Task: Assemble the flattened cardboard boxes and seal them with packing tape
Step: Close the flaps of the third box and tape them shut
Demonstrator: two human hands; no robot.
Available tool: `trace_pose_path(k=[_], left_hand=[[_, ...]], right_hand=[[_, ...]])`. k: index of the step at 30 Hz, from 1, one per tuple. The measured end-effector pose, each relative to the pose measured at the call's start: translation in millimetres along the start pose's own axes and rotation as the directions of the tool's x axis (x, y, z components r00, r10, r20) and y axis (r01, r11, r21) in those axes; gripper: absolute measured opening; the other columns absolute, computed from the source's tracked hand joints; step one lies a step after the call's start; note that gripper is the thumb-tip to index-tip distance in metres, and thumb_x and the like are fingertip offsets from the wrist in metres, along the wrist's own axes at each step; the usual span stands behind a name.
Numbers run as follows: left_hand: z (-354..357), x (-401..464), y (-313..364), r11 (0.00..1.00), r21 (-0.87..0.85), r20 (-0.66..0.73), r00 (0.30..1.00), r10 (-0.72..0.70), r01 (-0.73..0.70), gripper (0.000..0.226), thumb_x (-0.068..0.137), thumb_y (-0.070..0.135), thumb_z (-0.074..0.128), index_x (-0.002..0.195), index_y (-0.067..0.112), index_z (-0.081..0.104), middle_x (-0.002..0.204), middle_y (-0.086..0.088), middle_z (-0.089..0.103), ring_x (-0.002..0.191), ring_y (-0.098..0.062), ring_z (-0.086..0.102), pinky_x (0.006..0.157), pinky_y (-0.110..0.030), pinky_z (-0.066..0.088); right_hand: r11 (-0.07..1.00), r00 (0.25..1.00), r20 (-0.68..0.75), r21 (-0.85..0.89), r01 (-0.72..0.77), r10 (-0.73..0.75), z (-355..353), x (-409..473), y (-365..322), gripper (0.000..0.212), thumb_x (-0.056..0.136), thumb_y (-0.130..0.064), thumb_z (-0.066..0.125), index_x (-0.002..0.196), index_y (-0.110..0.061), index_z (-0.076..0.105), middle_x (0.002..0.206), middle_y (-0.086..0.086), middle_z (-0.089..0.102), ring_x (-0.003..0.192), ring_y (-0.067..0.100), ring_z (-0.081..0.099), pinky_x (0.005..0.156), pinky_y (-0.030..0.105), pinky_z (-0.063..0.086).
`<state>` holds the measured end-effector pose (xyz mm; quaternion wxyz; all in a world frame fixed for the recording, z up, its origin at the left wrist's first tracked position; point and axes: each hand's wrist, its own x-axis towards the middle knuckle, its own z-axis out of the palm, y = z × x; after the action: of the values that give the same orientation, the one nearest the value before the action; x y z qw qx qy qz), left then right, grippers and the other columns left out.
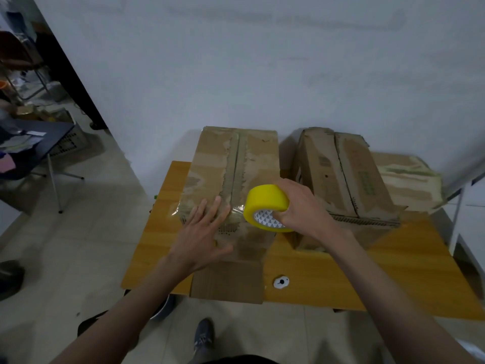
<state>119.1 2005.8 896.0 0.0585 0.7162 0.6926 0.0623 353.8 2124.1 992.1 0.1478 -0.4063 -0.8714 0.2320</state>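
Near box [210, 174]: brown cardboard, worn, old tape scars along its centre seam. Top flaps closed; one front flap hangs down over the surface [328, 279] edge. It lies under the left hand [203, 232], whose straight fingers press on its near top edge.

Tape roll [265, 206]: yellow, white patterned core, standing on edge at the box's near right corner, gripped by the right hand [301, 208] with fingers hooked into the core. A clear strip runs from the roll leftward under the left hand.

Second box [338, 177]: brown, flaps closed, just beyond the right hand.

Third box [409, 179]: right of it, partly hidden.
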Motion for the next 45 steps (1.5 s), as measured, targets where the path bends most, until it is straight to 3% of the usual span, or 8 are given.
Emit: trace_pose_path(k=[6, 13, 17, 22, 29, 36, 41, 45], left_hand=[[8, 20, 24, 0.997, -0.045, -0.004, 0.998, 0.059, -0.059, 0.1, 0.084, 0.077, 0.025, 0.158, 0.019, -0.01, 0.163, 0.005, -0.02, 0.149, -0.007, -0.021, 0.125, -0.035, -0.006], [16, 16, 12, 0.996, -0.015, -0.024, 0.996, 0.083, -0.084, 0.101, 0.085, 0.076, 0.036, 0.159, 0.021, -0.006, 0.166, 0.005, -0.012, 0.151, -0.01, -0.015, 0.125, -0.041, 0.002], [12, 16, 19, 0.998, 0.026, 0.002, 0.998, 0.063, -0.063, 0.099, 0.085, 0.077, 0.033, 0.158, 0.026, -0.009, 0.166, 0.005, -0.016, 0.152, -0.014, -0.015, 0.125, -0.045, 0.002], [11, 21, 38, 0.995, 0.081, 0.026, 0.998, 0.052, -0.054, 0.099, 0.078, 0.083, 0.035, 0.156, 0.041, -0.009, 0.166, 0.009, -0.013, 0.153, -0.035, -0.004, 0.12, -0.062, 0.007], [11, 21, 37, 0.99, 0.13, 0.063, 0.997, 0.037, -0.045, 0.1, 0.077, 0.087, 0.028, 0.151, 0.044, -0.022, 0.164, 0.01, -0.022, 0.152, -0.035, -0.011, 0.119, -0.064, 0.005], [11, 20, 38, 0.992, 0.115, 0.062, 0.997, 0.041, -0.048, 0.1, 0.076, 0.087, 0.031, 0.152, 0.044, -0.019, 0.164, 0.011, -0.02, 0.152, -0.035, -0.01, 0.119, -0.064, 0.004], [10, 21, 40, 0.992, 0.115, 0.07, 0.997, 0.036, -0.044, 0.101, 0.079, 0.086, 0.035, 0.152, 0.044, -0.021, 0.163, 0.011, -0.023, 0.151, -0.033, -0.015, 0.12, -0.063, 0.001], [10, 22, 41, 0.993, 0.11, 0.071, 0.997, 0.028, -0.036, 0.102, 0.078, 0.085, 0.039, 0.153, 0.045, -0.018, 0.164, 0.012, -0.02, 0.152, -0.034, -0.012, 0.119, -0.064, 0.0]], right_hand=[[0.985, 0.99, -0.141, 0.172, 0.002, 0.022, 6, -10, 13, 0.056, 0.077, -0.018, 0.081, 0.116, -0.032, 0.044, 0.113, -0.013, 0.047, 0.097, 0.002, 0.045, 0.07, 0.008, 0.033], [0.986, 0.991, -0.132, 0.166, 0.034, -0.012, 6, -22, 30, 0.048, 0.084, -0.013, 0.076, 0.123, -0.019, 0.051, 0.11, -0.009, 0.046, 0.093, -0.003, 0.038, 0.073, 0.011, 0.032], [0.996, 0.992, -0.121, 0.091, -0.008, 0.019, -15, -28, 55, 0.047, 0.079, -0.007, 0.077, 0.114, -0.027, 0.052, 0.107, -0.008, 0.05, 0.099, 0.012, 0.048, 0.077, 0.028, 0.036], [0.998, 0.994, -0.108, 0.06, 0.034, -0.027, -12, -28, 62, 0.042, 0.08, -0.012, 0.075, 0.114, -0.025, 0.053, 0.106, -0.006, 0.052, 0.096, 0.015, 0.05, 0.074, 0.03, 0.036], [0.99, 0.995, -0.079, -0.118, -0.074, 0.065, -23, -39, 88, 0.054, 0.076, 0.0, 0.07, 0.127, -0.013, 0.056, 0.124, 0.013, 0.059, 0.11, 0.032, 0.054, 0.084, 0.044, 0.047], [0.994, 0.993, -0.021, -0.004, -0.113, 0.113, -4, -42, 111, 0.045, 0.078, 0.003, 0.068, 0.12, -0.008, 0.056, 0.12, 0.015, 0.059, 0.113, 0.035, 0.053, 0.087, 0.049, 0.047], [0.981, 0.992, -0.028, 0.155, -0.116, 0.122, 17, -48, 124, 0.036, 0.08, 0.003, 0.068, 0.109, -0.015, 0.055, 0.098, -0.005, 0.053, 0.089, 0.005, 0.048, 0.069, 0.035, 0.04], [0.965, 0.985, -0.026, 0.206, -0.162, 0.171, 42, -47, 135, 0.039, 0.081, 0.005, 0.07, 0.114, -0.009, 0.054, 0.104, 0.0, 0.05, 0.093, 0.013, 0.047, 0.073, 0.031, 0.036]])
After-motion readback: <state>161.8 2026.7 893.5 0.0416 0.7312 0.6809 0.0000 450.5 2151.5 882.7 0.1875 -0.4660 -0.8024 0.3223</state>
